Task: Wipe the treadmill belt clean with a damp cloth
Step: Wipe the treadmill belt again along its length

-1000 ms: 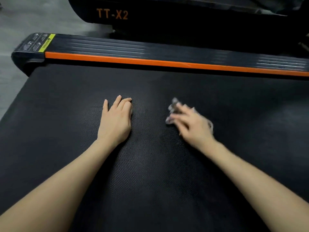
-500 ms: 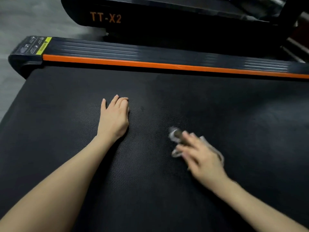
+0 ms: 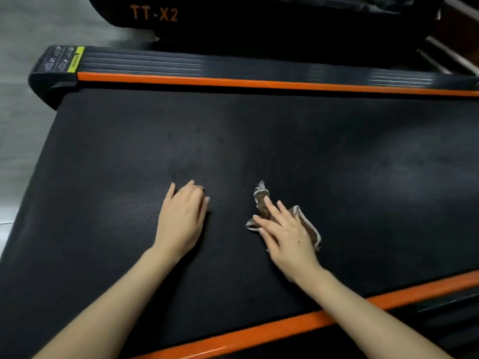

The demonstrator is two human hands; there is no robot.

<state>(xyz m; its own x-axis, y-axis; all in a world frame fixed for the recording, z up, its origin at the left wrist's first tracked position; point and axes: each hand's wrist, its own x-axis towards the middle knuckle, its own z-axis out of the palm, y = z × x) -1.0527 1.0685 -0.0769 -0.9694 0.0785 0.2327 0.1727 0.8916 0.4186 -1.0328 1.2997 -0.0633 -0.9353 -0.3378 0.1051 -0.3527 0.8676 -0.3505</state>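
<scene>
Right hand (image 3: pixel 287 237), fingers straight and spread, presses the crumpled cloth (image 3: pixel 261 199) onto the treadmill belt (image 3: pixel 337 151). Left hand (image 3: pixel 181 218) rests palm-down nearby, fingers relaxed, holding nothing.

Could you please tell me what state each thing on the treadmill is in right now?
Left hand, open, resting on the belt.
Right hand, open, fingers straight, pressing the cloth.
Cloth, crumpled, pinned to the belt under the right hand.
Belt, faint dark spots beyond the left hand.
</scene>
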